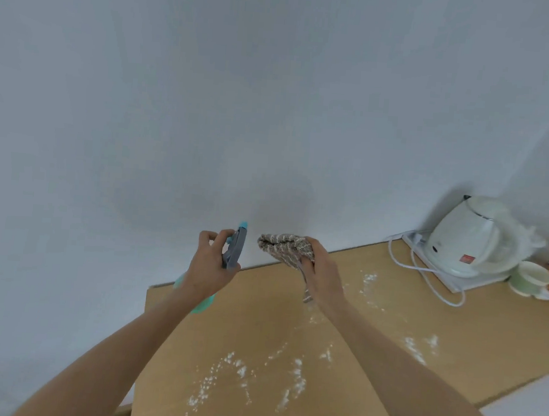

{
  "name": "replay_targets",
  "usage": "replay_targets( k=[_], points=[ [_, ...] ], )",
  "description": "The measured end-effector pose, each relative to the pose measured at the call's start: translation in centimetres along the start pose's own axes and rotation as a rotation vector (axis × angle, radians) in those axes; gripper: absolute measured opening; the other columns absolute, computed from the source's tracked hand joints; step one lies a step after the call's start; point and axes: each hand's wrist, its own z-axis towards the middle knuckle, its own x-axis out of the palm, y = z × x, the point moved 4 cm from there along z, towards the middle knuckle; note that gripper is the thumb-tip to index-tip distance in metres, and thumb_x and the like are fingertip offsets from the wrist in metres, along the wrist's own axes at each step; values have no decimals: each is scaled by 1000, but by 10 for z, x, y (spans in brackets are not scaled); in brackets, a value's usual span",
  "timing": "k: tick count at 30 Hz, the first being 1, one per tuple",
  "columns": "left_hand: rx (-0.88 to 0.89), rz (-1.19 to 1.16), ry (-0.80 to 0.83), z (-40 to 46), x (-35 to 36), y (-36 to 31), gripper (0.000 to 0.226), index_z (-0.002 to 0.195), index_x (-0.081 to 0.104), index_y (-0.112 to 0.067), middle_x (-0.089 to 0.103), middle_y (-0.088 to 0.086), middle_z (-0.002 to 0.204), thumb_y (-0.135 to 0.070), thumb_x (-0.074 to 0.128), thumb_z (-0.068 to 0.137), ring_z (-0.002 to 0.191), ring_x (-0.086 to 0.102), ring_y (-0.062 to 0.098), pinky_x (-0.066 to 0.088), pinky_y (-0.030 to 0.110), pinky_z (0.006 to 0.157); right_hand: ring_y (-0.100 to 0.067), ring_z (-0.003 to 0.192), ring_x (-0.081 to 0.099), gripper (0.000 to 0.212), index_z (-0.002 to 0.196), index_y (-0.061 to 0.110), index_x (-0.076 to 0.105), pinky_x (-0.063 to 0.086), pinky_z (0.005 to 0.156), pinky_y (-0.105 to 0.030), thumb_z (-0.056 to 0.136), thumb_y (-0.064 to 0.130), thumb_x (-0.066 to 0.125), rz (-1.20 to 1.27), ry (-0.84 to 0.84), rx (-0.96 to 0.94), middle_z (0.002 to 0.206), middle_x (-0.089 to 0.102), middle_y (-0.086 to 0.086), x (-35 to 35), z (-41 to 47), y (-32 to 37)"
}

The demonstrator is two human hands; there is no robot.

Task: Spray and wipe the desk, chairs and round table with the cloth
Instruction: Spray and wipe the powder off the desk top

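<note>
- Cloth (285, 248) is sitting bunched in the right hand (319, 270), whose fingers are curling tightly round it; one end is dangling below the palm, above the desk (373, 317).
- Left hand (211, 265) is gripping a spray bottle (234, 252) by its grey trigger head, fingers wrapping round, nozzle pointing up toward the wall (243, 90).
- Both hands are hovering near each other over the desk's back edge, not touching.
- White powder (237, 374) is lying scattered across the wood.
- Kettle (471, 238) is standing at the far right corner, beside a cup (529, 277).
</note>
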Motion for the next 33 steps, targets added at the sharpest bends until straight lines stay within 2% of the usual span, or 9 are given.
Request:
replay_targets(
  k=[4,7,9,12,14,17,23,27,33],
  points=[
    [11,36,47,-13,32,-46,52,130,49,-11,37,7,127,-4,63,80,78,59,31,40,26,66,-21,87,54,37,131,6,49,34,71,-23,95,3,42,-11,-65,-27,108,62,-14,-64,-11,-25],
    [-21,5,115,-30,60,-80,45,120,50,-14,50,-2,105,-3,60,78,81,53,25,38,30,66,-17,87,49,36,130,7,49,32,69,-24,95,5,41,-22,-85,-8,106,60,-10,-113,-24,-55],
    [-86,-42,175,-44,81,-103,35,109,52,-15,55,1,83,-4,58,77,71,55,28,50,41,67,-18,80,50,33,127,7,51,32,64,-26,95,6,41,-37,-100,8,96,59,-6,-147,-35,-76],
    [-145,-105,237,-68,117,-140,27,103,54,-7,62,15,92,-1,57,77,61,55,26,54,39,59,-16,67,50,26,117,9,53,35,57,-27,95,5,41,-48,-124,42,77,54,1,-200,-54,-109],
    [-171,-134,268,-82,144,-164,26,102,53,-5,63,17,101,-1,56,77,61,55,25,51,36,55,-25,73,53,26,117,9,54,38,63,-38,95,6,41,-49,-133,90,83,59,-7,-231,-64,-133],
    [-199,-135,318,-102,183,-191,24,101,52,-6,64,16,101,-2,57,77,61,55,24,49,34,53,-23,81,53,28,120,9,55,33,65,-32,95,7,42,-56,-145,134,90,59,-5,-267,-76,-166],
    [-253,-42,410,-140,234,-218,25,103,52,-7,65,18,101,-8,57,79,67,64,30,54,43,58,-26,90,57,28,119,9,56,39,70,-34,94,8,43,-38,-110,173,98,63,-6,-296,-100,-207],
    [-284,-11,447,-154,245,-222,26,106,51,-7,65,18,103,-9,56,80,72,67,32,55,44,60,-25,93,57,27,116,10,57,41,73,-34,94,7,43,-31,-93,186,102,64,-7,-301,-113,-221],
    [-270,39,447,-156,241,-223,25,103,52,-10,65,18,101,-10,57,78,61,59,25,54,44,59,-24,94,57,27,118,11,57,41,74,-33,95,8,44,-5,-116,223,102,63,-5,-307,-126,-228]
  ],
)
